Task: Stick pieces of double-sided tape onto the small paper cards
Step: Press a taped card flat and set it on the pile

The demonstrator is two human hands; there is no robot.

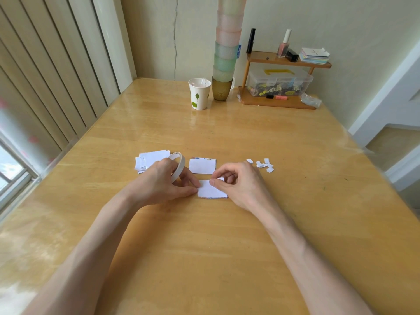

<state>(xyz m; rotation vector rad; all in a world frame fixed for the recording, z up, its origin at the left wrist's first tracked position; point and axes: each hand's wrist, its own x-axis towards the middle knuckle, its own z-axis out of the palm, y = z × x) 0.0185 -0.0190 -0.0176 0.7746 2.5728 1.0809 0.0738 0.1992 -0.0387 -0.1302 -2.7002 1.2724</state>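
Midway between the tabletop's (227,235) left and right edges lies a small white card (211,190). The left hand (168,181) curls around a tape roll (178,165), its fingertips touching the card's left edge. The right hand (241,185) pinches a tape piece (219,179) at the card's far edge, other fingers curled.

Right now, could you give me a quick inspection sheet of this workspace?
Surface: glossy wooden table.
Job's things: white paper card at both hands' fingertips; white tape roll; loose white card pile; smaller card pile.
Clutter: small white paper scraps; leaf-printed paper cup; tall stack of pastel cups; wooden shelf.
Hands: left hand holds the roll; right hand pinches the card's far edge.
Cables: nothing seen.
Surroundings: vertical blinds, cracked wall.
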